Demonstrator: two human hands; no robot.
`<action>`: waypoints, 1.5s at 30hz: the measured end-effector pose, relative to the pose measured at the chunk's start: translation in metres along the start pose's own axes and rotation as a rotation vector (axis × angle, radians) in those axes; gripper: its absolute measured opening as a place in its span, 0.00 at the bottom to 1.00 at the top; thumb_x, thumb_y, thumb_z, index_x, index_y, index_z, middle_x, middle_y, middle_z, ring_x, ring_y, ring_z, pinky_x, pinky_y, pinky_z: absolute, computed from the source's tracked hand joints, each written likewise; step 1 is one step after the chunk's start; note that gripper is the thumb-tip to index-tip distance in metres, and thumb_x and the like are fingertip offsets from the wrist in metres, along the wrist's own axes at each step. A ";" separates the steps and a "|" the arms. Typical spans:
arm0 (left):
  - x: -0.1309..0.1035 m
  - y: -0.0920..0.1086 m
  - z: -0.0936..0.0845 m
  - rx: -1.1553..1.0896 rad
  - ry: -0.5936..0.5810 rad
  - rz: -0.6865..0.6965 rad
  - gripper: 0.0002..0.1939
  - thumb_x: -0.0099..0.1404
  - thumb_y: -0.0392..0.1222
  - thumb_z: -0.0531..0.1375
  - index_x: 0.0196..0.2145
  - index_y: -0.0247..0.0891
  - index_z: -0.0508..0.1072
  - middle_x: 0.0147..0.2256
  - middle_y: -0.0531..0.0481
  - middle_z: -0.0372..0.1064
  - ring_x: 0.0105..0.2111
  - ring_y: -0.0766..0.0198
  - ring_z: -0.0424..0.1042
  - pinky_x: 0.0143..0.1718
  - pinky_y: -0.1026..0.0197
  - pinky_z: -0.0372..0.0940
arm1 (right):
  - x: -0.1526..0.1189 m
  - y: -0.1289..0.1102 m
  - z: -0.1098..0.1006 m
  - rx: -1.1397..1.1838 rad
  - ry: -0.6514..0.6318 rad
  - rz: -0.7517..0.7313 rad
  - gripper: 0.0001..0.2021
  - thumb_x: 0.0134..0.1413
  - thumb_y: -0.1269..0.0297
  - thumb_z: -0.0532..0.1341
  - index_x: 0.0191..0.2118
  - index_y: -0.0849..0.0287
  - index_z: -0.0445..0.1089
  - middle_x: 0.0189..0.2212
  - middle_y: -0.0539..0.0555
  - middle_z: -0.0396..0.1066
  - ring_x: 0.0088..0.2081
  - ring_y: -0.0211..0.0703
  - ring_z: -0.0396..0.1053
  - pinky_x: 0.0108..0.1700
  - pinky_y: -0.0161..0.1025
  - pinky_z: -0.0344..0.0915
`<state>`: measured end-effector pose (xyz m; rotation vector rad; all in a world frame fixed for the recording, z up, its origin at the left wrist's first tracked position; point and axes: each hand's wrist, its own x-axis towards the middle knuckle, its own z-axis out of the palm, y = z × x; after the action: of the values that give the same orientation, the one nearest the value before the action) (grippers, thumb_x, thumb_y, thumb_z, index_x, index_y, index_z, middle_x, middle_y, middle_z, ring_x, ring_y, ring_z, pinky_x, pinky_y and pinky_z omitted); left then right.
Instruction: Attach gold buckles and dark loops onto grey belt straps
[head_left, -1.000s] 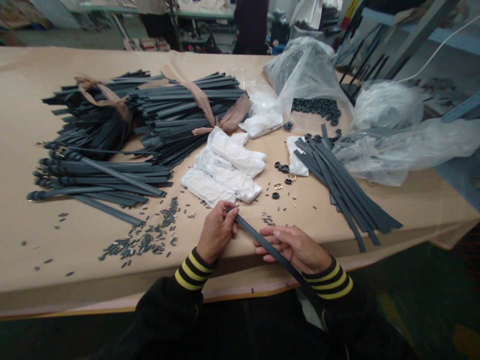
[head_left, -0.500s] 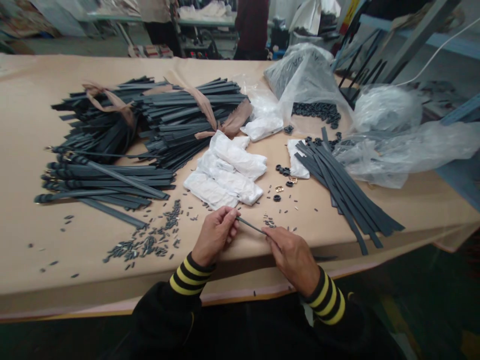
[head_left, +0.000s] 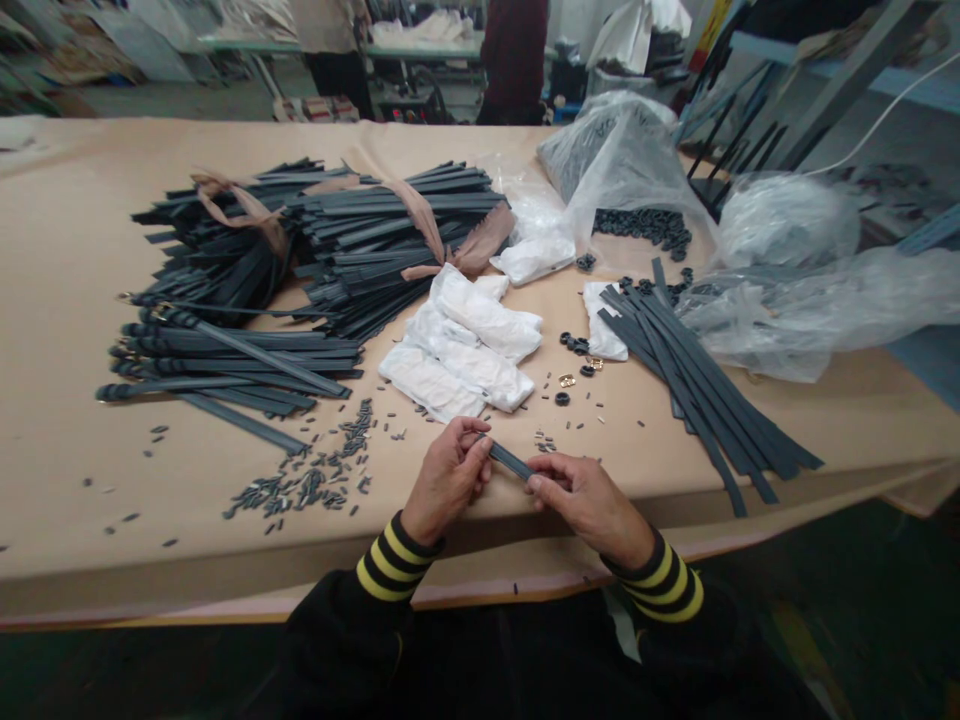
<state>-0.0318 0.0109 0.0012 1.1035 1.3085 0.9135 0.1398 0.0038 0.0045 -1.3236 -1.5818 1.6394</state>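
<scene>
A dark grey strap (head_left: 511, 459) is stretched between my two hands near the table's front edge, its flat face showing. My left hand (head_left: 448, 478) pinches one end, and my right hand (head_left: 589, 500) grips the other. White packets (head_left: 480, 340) lie just beyond my left hand. Past my right hand are a gold buckle (head_left: 567, 380), a black ring (head_left: 562, 398) and a few tiny pieces (head_left: 544, 441). Loose grey straps (head_left: 705, 385) fan out to the right.
Tied strap bundles (head_left: 405, 225) and straps with buckles (head_left: 247, 360) cover the left, with a scatter of small dark pieces (head_left: 300, 485) in front. A plastic bag of black rings (head_left: 641, 228) and crumpled plastic (head_left: 795, 310) are at the right. Two people stand behind the table.
The strap between my hands has turned from its thin edge to its broad face. My right hand's fingers have shifted around it. The whole view has moved slightly.
</scene>
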 end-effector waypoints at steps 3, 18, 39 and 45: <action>-0.001 -0.002 0.007 0.005 0.001 0.024 0.09 0.61 0.43 0.52 0.38 0.38 0.57 0.16 0.61 0.58 0.13 0.73 0.56 0.13 0.72 0.53 | 0.004 0.002 0.004 0.217 -0.050 0.056 0.08 0.49 0.63 0.57 0.33 0.63 0.66 0.25 0.50 0.68 0.21 0.32 0.64 0.22 0.29 0.60; -0.016 0.003 0.019 0.326 -0.141 0.225 0.09 0.61 0.42 0.53 0.36 0.35 0.67 0.30 0.49 0.69 0.30 0.65 0.69 0.33 0.64 0.63 | 0.000 0.001 0.000 0.314 -0.024 -0.003 0.10 0.48 0.62 0.59 0.33 0.64 0.66 0.22 0.49 0.67 0.19 0.29 0.62 0.20 0.27 0.59; 0.084 0.022 0.074 1.154 -0.110 0.460 0.08 0.61 0.36 0.48 0.37 0.36 0.64 0.27 0.45 0.64 0.28 0.56 0.65 0.26 0.60 0.56 | -0.005 0.017 -0.052 0.468 0.273 0.068 0.12 0.51 0.56 0.55 0.35 0.60 0.58 0.17 0.42 0.58 0.13 0.25 0.46 0.13 0.25 0.45; 0.081 0.030 0.065 0.900 -0.219 0.347 0.01 0.57 0.36 0.52 0.28 0.37 0.62 0.18 0.54 0.58 0.19 0.66 0.60 0.21 0.65 0.52 | -0.001 0.015 -0.052 0.443 0.288 0.013 0.10 0.52 0.59 0.55 0.33 0.61 0.59 0.22 0.45 0.62 0.15 0.26 0.49 0.14 0.26 0.47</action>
<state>0.0412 0.0899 0.0047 2.1103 1.3878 0.3903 0.1901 0.0238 -0.0012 -1.2586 -0.9751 1.6014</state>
